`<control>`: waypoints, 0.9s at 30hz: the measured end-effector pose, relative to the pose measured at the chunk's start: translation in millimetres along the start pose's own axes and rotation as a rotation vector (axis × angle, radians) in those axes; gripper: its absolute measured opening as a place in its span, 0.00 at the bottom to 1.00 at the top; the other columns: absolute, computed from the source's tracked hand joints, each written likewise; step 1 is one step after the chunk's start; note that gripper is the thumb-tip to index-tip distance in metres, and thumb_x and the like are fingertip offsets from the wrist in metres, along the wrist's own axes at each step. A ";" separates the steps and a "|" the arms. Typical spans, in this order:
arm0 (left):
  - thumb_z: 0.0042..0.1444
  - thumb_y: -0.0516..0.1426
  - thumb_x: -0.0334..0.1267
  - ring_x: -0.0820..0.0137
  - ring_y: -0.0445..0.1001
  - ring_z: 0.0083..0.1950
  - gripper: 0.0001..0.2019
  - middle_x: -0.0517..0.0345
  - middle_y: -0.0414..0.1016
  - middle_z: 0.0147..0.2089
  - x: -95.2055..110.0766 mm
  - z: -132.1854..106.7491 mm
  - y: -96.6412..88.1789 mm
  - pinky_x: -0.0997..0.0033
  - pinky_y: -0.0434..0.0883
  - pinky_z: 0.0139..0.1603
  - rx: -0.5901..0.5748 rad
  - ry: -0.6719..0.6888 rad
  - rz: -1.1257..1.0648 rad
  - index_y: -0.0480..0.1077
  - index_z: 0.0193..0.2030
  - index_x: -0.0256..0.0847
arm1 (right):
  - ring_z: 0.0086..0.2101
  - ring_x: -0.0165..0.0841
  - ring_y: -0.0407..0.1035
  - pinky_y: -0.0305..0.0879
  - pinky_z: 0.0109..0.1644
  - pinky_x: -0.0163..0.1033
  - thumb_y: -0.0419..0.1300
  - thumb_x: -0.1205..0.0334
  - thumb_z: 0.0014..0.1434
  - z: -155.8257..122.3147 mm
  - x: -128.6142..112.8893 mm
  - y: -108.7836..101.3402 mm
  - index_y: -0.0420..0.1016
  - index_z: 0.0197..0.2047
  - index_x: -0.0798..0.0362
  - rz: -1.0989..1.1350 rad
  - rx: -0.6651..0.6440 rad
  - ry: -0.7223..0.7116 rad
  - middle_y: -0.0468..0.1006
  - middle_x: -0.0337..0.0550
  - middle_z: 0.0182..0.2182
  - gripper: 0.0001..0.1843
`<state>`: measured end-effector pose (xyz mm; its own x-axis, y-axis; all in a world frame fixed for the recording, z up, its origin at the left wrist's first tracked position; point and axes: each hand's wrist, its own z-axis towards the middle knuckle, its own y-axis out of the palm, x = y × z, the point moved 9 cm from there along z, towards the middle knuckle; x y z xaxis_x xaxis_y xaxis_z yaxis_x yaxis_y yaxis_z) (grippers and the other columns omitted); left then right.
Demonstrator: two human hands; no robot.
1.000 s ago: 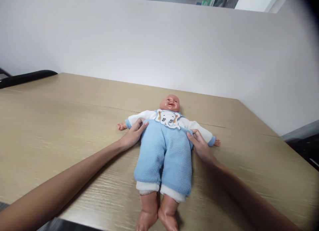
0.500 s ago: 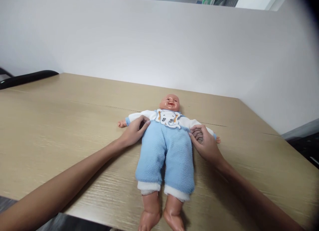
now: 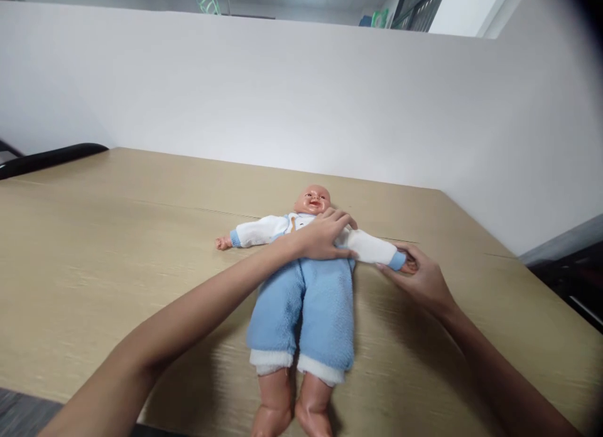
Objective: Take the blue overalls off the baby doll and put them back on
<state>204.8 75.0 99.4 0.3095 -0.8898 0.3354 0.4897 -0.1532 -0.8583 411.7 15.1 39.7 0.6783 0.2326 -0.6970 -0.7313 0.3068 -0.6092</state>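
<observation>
A baby doll (image 3: pixel 311 299) lies on its back on the wooden table (image 3: pixel 141 255), head away from me and bare feet towards me. It wears light blue fleece trousers and a white top with blue cuffs. My left hand (image 3: pixel 325 235) reaches across its chest, fingers and thumb around the upper part of the white sleeve (image 3: pixel 372 245) on the right side. That hand covers most of the elephant patch. At the blue cuff (image 3: pixel 398 260), my right hand (image 3: pixel 421 277) grips the end of the same arm, with the doll's small hand partly hidden. The other doll arm (image 3: pixel 254 231) stretches out to the left, untouched.
Behind the table rises a white partition (image 3: pixel 264 91). A black chair edge (image 3: pixel 56 157) shows at the far left, and a dark object (image 3: pixel 570 286) stands beyond the table's right edge.
My left hand has moved right, from the doll's left-side waist across its chest to the right sleeve. My right hand has shifted outward from the waist to the cuff. The view has tilted slightly up.
</observation>
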 end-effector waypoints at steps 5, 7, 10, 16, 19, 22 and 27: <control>0.57 0.70 0.47 0.48 0.73 0.60 0.32 0.39 0.76 0.61 -9.5 20.4 31.8 0.52 0.67 0.58 -0.172 -0.059 0.092 0.68 0.63 0.35 | 0.51 0.49 0.77 0.74 0.57 0.54 0.75 0.40 0.54 -9.7 -9.3 10.0 0.74 0.57 0.48 0.267 0.074 0.081 0.81 0.52 0.53 0.34; 0.59 0.67 0.44 0.50 0.74 0.58 0.25 0.43 0.78 0.59 -10.0 17.0 27.4 0.53 0.67 0.56 -0.123 -0.068 0.110 0.70 0.60 0.37 | 0.55 0.49 0.76 0.73 0.61 0.54 0.74 0.41 0.57 -10.5 -6.0 20.6 0.71 0.61 0.48 0.343 0.021 0.084 0.79 0.53 0.57 0.35; 0.63 0.63 0.43 0.51 0.74 0.55 0.20 0.44 0.79 0.57 -8.9 7.8 16.7 0.54 0.67 0.55 -0.026 -0.055 0.066 0.70 0.58 0.38 | 0.60 0.51 0.73 0.70 0.66 0.58 0.72 0.40 0.59 -11.6 3.8 33.5 0.68 0.65 0.47 0.350 -0.067 0.083 0.76 0.55 0.61 0.38; 0.63 0.60 0.42 0.54 0.76 0.53 0.18 0.45 0.79 0.53 -19.8 -10.9 -11.9 0.55 0.70 0.55 0.239 -0.088 -0.315 0.70 0.57 0.37 | 0.66 0.55 0.67 0.63 0.71 0.66 0.70 0.46 0.63 -22.5 -11.0 59.9 0.67 0.71 0.44 0.076 -0.304 -0.102 0.71 0.54 0.68 0.37; 0.61 0.62 0.43 0.55 0.76 0.56 0.18 0.48 0.79 0.54 -35.4 -24.6 -28.4 0.56 0.70 0.60 0.384 -0.142 -0.541 0.71 0.54 0.38 | 0.66 0.53 0.67 0.63 0.71 0.66 0.68 0.51 0.65 -27.1 -34.1 67.9 0.69 0.70 0.40 0.027 -0.331 -0.236 0.74 0.50 0.66 0.31; 0.60 0.64 0.47 0.53 0.74 0.62 0.20 0.47 0.79 0.58 -57.2 -40.8 -41.8 0.54 0.68 0.65 0.534 -0.228 -0.706 0.71 0.54 0.39 | 0.63 0.53 0.70 0.66 0.68 0.65 0.67 0.53 0.66 -29.9 -48.4 75.9 0.74 0.66 0.40 0.024 -0.348 -0.268 0.77 0.50 0.62 0.26; 0.56 0.67 0.59 0.54 0.77 0.57 0.26 0.48 0.80 0.53 -95.7 -69.8 -46.9 0.57 0.73 0.56 0.759 -0.412 -0.974 0.71 0.50 0.41 | 0.63 0.54 0.69 0.66 0.69 0.66 0.67 0.55 0.66 -32.9 -65.0 92.4 0.73 0.67 0.39 0.101 -0.363 -0.243 0.77 0.50 0.61 0.27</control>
<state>95.3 137.3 80.5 -0.2720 -0.3339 0.9025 0.9476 -0.2564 0.1907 297.6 -1.9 16.2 0.5675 0.4684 -0.6772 -0.7432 -0.0625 -0.6661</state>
